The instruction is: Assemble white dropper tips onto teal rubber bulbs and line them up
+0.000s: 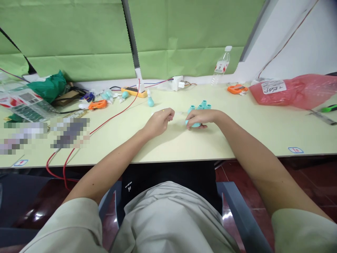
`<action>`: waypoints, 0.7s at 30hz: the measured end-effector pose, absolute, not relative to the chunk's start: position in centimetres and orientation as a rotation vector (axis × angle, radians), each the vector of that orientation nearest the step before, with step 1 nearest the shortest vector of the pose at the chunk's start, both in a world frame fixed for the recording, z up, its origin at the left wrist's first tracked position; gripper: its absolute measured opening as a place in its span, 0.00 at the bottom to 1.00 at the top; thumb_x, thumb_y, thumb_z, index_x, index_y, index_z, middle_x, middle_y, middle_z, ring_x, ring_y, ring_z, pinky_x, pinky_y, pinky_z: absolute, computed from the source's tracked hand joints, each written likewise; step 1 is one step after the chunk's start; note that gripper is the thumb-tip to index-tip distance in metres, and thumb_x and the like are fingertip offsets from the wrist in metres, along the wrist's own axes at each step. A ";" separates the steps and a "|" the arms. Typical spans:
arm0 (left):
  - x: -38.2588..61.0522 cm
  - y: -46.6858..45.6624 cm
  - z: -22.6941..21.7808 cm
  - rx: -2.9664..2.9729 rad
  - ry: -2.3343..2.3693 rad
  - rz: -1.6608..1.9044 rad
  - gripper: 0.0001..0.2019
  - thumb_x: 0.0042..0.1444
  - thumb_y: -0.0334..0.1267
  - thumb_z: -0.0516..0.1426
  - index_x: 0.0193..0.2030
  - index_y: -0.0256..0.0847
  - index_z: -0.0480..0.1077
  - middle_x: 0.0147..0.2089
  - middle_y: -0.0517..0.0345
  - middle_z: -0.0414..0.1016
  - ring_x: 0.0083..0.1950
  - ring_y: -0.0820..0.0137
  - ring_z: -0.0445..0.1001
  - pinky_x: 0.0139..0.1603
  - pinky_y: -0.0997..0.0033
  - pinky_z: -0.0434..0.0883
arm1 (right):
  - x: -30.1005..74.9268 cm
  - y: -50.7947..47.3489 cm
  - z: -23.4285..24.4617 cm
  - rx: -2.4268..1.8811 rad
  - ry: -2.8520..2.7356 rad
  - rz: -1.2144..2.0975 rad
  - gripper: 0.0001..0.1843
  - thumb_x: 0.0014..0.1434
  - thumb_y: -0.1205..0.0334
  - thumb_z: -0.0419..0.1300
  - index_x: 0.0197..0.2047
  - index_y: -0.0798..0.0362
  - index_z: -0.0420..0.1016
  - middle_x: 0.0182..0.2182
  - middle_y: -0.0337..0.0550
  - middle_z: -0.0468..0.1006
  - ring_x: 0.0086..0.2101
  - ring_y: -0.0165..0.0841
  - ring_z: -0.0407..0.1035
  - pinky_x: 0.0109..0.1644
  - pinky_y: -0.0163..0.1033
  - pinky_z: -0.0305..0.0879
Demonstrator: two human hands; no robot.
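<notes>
My right hand (202, 116) is curled from above round a turquoise plastic piece (194, 124) with a rounded edge, low over the table. Just behind the knuckles stands a turquoise part with several short open tubes (204, 104); whether it joins the held piece is hidden by the hand. To the left, my left hand (160, 122) is closed, its fingers curled in, and what they hold, if anything, cannot be made out. A faint clear patch (180, 118), perhaps thin plastic, shows between both hands. Behind the left hand a small turquoise bulb-shaped piece (150, 101) stands upright.
Along the back are a yellow multimeter (133, 92), a white plug (178, 83) and a clear bottle (222, 66). Orange tools (237, 89) and a red plastic bag (292, 92) lie right. Red cables (105, 121), a green bag (50, 86) and clutter occupy the left.
</notes>
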State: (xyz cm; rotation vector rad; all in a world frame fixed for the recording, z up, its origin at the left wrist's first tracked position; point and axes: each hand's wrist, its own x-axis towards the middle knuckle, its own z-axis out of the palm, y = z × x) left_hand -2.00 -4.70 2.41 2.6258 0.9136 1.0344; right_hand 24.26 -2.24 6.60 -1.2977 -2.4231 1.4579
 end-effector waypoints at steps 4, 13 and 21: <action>-2.2 -4.3 2.4 2.548 0.969 1.124 0.07 0.64 0.30 0.51 0.43 0.42 0.69 0.38 0.57 0.76 0.36 0.72 0.74 0.40 0.70 0.71 | 26.5 -2.0 7.6 -1.182 -2.311 1.519 0.16 0.60 0.54 0.66 0.38 0.61 0.80 0.16 0.37 0.68 0.15 0.26 0.60 0.19 0.34 0.56; 1.9 -3.0 0.2 2.797 1.216 0.731 0.10 0.64 0.32 0.51 0.39 0.40 0.75 0.40 0.50 0.79 0.41 0.63 0.76 0.36 0.66 0.68 | 29.5 -1.1 9.1 -1.029 -1.981 1.267 0.18 0.62 0.49 0.65 0.36 0.58 0.76 0.16 0.39 0.69 0.17 0.29 0.63 0.21 0.37 0.61; 6.1 0.0 -0.5 2.634 1.350 0.788 0.12 0.60 0.30 0.53 0.38 0.41 0.79 0.43 0.48 0.81 0.45 0.59 0.78 0.42 0.63 0.71 | 27.6 -2.0 7.4 -1.081 -1.823 1.079 0.14 0.61 0.54 0.65 0.35 0.57 0.74 0.16 0.38 0.68 0.17 0.29 0.63 0.19 0.35 0.61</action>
